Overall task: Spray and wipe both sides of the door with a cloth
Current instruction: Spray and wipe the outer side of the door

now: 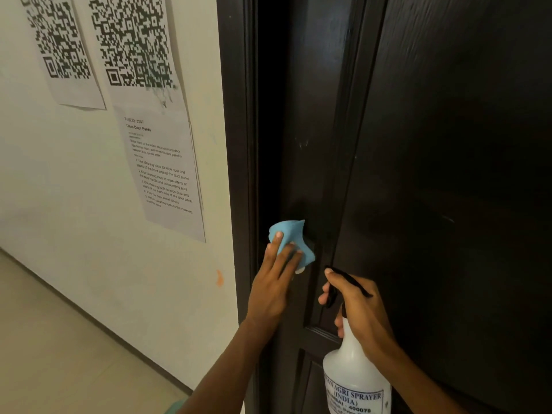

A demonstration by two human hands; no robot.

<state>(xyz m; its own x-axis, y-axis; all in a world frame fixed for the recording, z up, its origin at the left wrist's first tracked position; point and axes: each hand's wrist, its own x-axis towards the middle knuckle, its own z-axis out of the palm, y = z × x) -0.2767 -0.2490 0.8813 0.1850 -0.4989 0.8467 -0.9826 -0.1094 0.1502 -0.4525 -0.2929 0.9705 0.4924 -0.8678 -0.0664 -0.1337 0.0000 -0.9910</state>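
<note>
so 1 left hand [276,276] presses 1 blue cloth [291,243] on 1 door [433,174].

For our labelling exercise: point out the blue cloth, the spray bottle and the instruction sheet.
blue cloth [291,233], head view, upper fold.
spray bottle [349,364], head view, white body.
instruction sheet [162,174], head view, printed middle.

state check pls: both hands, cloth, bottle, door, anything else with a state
left hand: fingers straight, pressing the cloth onto the door
cloth: blue, bunched, against the door
right hand: grips the spray bottle at its head
spray bottle: held roughly upright; fill level unclear
door: dark, faint pale marks above the cloth; open or shut unclear
paper sheets: stuck on the wall
</note>
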